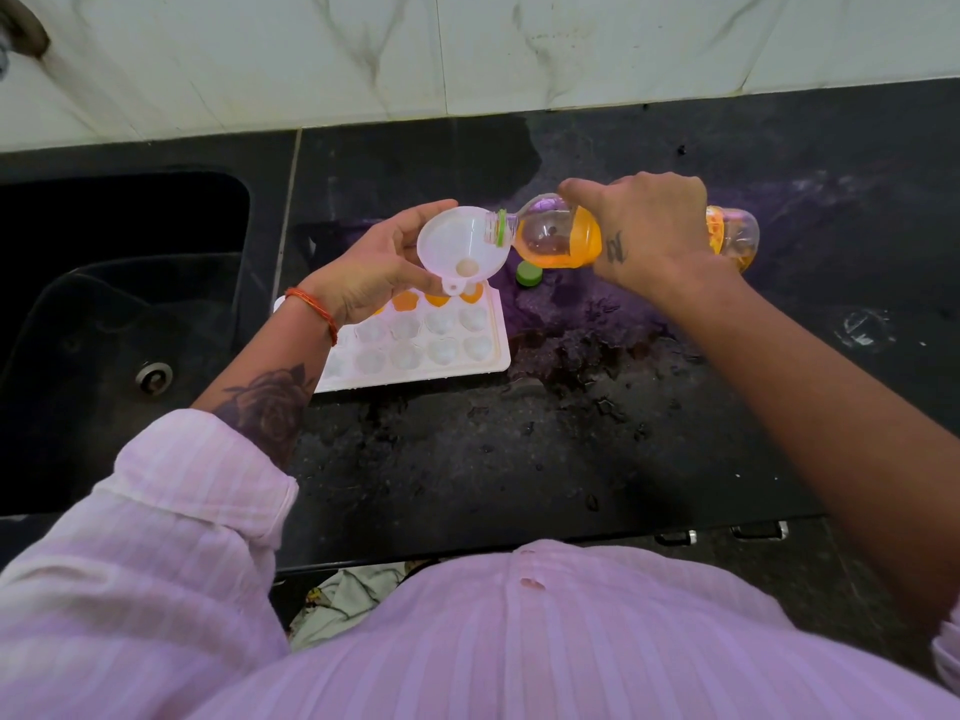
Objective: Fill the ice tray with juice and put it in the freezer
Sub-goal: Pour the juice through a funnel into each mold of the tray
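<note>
A white ice tray [498, 350] lies flat on the black counter [519, 459]. Its far row holds orange juice; the nearer cavities look pale and unfilled. My left hand [374, 267] grips a white funnel [457, 246] tilted above the tray's far row. My right hand [649, 226] holds a clear juice bottle [550, 236] on its side, its open mouth resting at the funnel's rim. Orange juice sits low in the bottle's body. The bottle's green cap [529, 273] lies on the counter just behind the tray.
A dark sink [119, 304] with a metal drain [154, 377] sits left of the tray. The counter is wet and stained around the tray. A marbled white wall [467, 49] backs the counter. Drawer handles [758, 530] show below the front edge.
</note>
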Tool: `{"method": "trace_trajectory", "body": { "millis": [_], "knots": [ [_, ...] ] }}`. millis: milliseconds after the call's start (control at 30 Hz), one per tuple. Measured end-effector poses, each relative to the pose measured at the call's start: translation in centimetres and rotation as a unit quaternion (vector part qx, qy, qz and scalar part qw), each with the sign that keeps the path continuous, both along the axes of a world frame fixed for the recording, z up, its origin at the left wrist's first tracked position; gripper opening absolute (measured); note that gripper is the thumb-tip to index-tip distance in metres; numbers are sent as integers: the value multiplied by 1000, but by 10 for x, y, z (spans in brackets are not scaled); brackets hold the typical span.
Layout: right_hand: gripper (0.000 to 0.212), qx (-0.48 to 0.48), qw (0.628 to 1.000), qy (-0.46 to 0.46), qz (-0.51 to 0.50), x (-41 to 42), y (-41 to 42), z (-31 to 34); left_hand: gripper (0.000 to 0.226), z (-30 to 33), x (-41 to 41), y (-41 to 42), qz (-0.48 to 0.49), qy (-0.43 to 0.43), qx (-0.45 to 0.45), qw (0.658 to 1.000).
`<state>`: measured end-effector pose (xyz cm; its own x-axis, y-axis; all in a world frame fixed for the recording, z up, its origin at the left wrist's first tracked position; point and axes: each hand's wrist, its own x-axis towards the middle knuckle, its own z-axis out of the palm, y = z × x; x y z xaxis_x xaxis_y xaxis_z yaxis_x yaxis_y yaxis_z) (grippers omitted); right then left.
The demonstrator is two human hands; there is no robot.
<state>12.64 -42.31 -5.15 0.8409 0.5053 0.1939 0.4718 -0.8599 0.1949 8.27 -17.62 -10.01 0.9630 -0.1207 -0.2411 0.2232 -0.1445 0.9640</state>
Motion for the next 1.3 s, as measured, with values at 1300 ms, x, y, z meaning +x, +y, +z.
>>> {"method": "trace_trajectory", "body": {
  "millis": [1300],
  "knots": [
    [65,92,990,96,37,-69,123,17,77,1,-113,131,132,-39,-48,989]
  ]
}}
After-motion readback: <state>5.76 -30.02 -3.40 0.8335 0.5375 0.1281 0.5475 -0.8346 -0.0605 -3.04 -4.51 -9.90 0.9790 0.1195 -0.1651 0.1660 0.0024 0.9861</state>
